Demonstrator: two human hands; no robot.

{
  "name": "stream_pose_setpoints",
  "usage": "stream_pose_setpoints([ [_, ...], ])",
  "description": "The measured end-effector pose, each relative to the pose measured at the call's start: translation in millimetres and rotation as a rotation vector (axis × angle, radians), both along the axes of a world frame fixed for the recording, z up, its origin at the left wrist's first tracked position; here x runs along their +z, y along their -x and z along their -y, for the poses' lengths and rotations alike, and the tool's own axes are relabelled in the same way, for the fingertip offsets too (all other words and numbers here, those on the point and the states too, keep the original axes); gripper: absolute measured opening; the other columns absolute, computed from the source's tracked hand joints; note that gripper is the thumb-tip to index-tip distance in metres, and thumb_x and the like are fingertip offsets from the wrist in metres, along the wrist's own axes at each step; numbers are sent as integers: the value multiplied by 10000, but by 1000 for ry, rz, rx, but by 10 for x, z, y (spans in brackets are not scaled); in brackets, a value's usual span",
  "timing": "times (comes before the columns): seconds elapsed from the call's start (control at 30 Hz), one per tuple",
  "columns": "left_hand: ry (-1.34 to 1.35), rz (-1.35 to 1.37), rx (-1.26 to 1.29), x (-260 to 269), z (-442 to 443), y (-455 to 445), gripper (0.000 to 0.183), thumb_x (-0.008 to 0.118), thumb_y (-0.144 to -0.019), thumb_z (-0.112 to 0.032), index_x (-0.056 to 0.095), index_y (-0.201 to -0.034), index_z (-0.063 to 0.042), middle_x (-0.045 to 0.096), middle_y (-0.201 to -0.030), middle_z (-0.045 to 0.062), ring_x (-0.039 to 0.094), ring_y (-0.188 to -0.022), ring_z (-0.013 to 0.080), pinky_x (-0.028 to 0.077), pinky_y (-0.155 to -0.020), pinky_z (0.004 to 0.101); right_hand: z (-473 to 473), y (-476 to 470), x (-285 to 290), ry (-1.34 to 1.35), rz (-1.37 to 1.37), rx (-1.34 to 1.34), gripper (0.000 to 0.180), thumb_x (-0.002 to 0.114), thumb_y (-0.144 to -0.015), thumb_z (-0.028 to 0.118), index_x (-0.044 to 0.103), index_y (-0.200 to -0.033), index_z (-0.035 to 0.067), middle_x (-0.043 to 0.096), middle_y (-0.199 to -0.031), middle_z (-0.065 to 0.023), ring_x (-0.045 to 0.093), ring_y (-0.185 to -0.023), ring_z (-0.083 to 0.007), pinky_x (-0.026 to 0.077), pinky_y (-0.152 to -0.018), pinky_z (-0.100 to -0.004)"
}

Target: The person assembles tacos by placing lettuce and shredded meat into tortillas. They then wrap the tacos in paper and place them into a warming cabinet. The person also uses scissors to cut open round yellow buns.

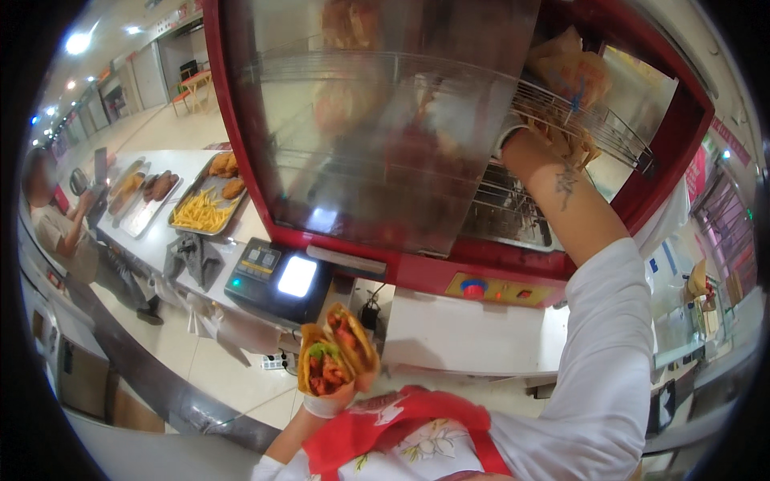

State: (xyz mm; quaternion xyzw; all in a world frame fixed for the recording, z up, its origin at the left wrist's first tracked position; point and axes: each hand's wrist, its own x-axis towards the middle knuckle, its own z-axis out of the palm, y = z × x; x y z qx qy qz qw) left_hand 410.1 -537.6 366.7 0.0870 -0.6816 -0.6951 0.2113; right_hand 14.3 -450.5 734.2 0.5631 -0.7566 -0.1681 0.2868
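My left hand (323,406), in a clear glove, holds two filled flatbread sandwiches in paper sleeves near my apron. One sandwich (328,371) shows green leaf and reddish meat, and the other (348,333) leans beside it. My right arm reaches through the open side of a red-framed food warming cabinet (415,270). Behind the fogged sliding glass (373,150), my gloved right hand (454,117) is only a pale blur among wire racks (565,117). Whether its fingers hold anything is hidden. Paper-wrapped food (574,72) sits on the rack above my forearm.
Left of the cabinet, a counter bears a metal tray of fries (206,210) and fried pieces, another food tray (150,204), a grey cloth (194,261) and a payment terminal (280,282) with a lit screen. A person (72,234) stands at the far left holding a device.
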Motion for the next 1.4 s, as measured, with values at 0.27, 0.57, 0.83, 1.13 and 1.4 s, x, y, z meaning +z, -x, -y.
stream_pose_setpoints([
  [0.27, -444, -323, -165, 677, -74, 315, 739, 724, -893, -43, 368, -1533, -143, 565, -1401, 135, 600, -1108, 200, 538, -870, 315, -1221, -792, -464, 638, 22, 183, 266, 623, -973, 126, 701, -1208, 28, 689, -1198, -180, 653, -1072, -365, 509, -984, -435],
  [0.57, -870, -352, -283, 1199, -288, 726, 622, 698, -974, -376, 456, -1501, -152, 601, -1396, 91, 614, -1227, 244, 528, -1039, 431, -1099, -2051, -1449, 476, 1709, 189, 1061, 847, -854, 179, 161, -1653, 45, 277, -1669, -208, 380, -1498, -296, 381, -1177, -398],
  [0.83, -1080, -249, -488, 1437, -636, 964, 687, 474, -1051, -591, 399, -1563, -138, 539, -1493, 87, 540, -1360, 261, 432, -1170, 420, -1084, -2252, -1453, 450, 1242, 97, 1309, 928, -699, 320, 70, -1643, 27, 214, -1630, -308, 298, -1515, -445, 341, -1204, -429],
  [1.13, -934, -230, -457, 1268, -776, 1052, 578, 471, -1101, -392, 339, -1559, -65, 552, -1463, 128, 592, -1307, 242, 513, -1085, 399, -1318, -2252, -1510, 568, 1252, 91, 1148, 865, -790, 296, 151, -1634, -12, 302, -1611, -276, 296, -1527, -383, 250, -1247, -410],
  [1.4, -824, -257, -514, 1276, -860, 1200, 676, 482, -1076, -506, 308, -1571, -80, 502, -1502, 128, 535, -1364, 258, 439, -1161, 423, -1371, -2125, -1517, 720, 1370, 15, 1071, 849, -813, 240, 202, -1638, 23, 367, -1576, -237, 377, -1472, -334, 294, -1224, -394],
])
